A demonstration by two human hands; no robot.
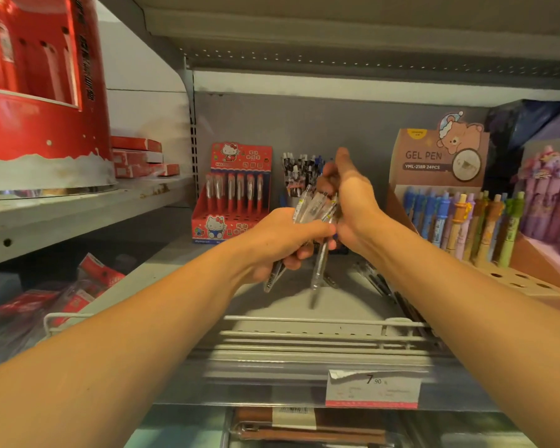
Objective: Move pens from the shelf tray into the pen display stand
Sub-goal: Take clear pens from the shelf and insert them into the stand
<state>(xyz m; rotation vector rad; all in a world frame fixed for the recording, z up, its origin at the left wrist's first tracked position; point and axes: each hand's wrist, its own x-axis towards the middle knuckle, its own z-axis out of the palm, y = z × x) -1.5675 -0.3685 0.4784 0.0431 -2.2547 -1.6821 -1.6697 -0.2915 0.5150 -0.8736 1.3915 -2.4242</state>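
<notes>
A: Nearest first, what's at the shelf lip?

B: Price tag [373, 390] on the front rail, then the wire fence of the shelf tray [304, 321]. A few dark pens [374, 279] lie loose on the tray floor, right side, partly under the right forearm.

A: Hands?

B: Both busy, held above the tray. Left hand [283, 242] is clenched round a bundle of clear pens [314, 208]; tips poke out below the fist, clip ends fan out above. Right hand [349, 202] is touching the bundle's top end, fingers curled on a pen or two there, looks like pinching one out. Exact count: can't tell, too blurred.

A: How will they handle?

B: My guess: light, stiff plastic barrels, smooth, so slippery when bunched. A loose fist lets them slide out the bottom; one pen [319, 263] hangs lower than the rest. Not fragile, but clips could snag each other. Best grip for one pen is mid-barrel or just below the clip, thumb + two fingers, then pull straight along its length.

A: And where do they go?

B: Behind the hands, prob. the pen display stand [299, 176] w/ black-and-white pens upright, between the red Hello Kitty box [236, 189] and the brown GEL PEN box [438, 160]. Which slots are free: hidden by the hands.
</notes>
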